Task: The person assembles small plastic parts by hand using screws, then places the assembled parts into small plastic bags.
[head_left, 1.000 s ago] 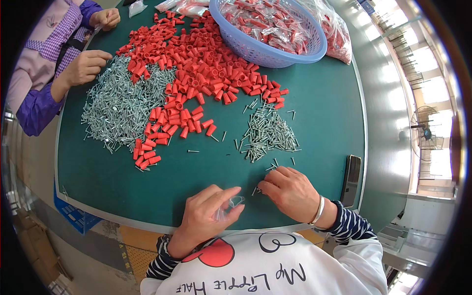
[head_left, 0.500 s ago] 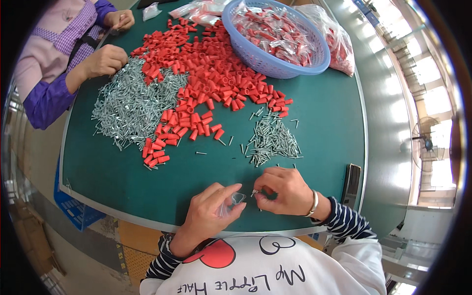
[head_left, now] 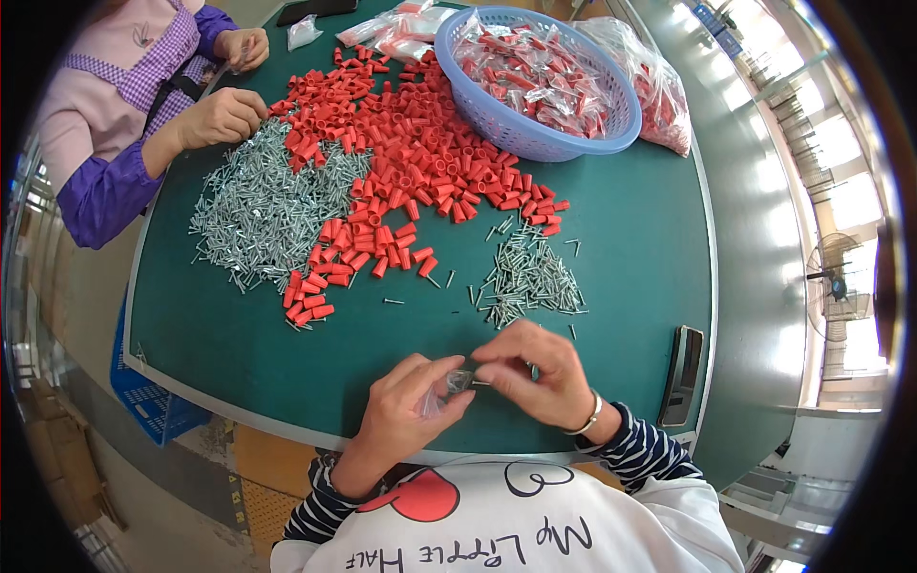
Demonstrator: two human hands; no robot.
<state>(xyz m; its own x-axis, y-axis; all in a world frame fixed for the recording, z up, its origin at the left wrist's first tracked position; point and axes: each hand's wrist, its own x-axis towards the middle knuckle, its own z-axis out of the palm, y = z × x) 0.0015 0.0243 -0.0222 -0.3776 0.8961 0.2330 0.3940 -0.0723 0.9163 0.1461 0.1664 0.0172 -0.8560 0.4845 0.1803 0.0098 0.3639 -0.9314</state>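
Observation:
My left hand (head_left: 394,409) is closed around a small clear plastic bag (head_left: 436,395), its mouth turned toward my right hand. My right hand (head_left: 543,378) pinches a few small screws (head_left: 480,383) between thumb and forefinger, right at the opening of the bag. How many screws it holds is hidden by the fingers. Just beyond my right hand lies a small heap of silvery screws (head_left: 535,279). Farther off, a wide pile of red tapered plastic caps (head_left: 420,167) spreads over the green table (head_left: 258,353).
A larger screw pile (head_left: 263,215) lies at the left, beside a co-worker's hand (head_left: 222,118). A blue basket (head_left: 535,143) of bagged red caps stands at the back, next to a big clear bag (head_left: 659,110). A phone (head_left: 681,375) lies near the right edge.
My right hand has moved left, bringing the screws to the bag's mouth. My left hand keeps its hold on the bag. The view has shifted slightly.

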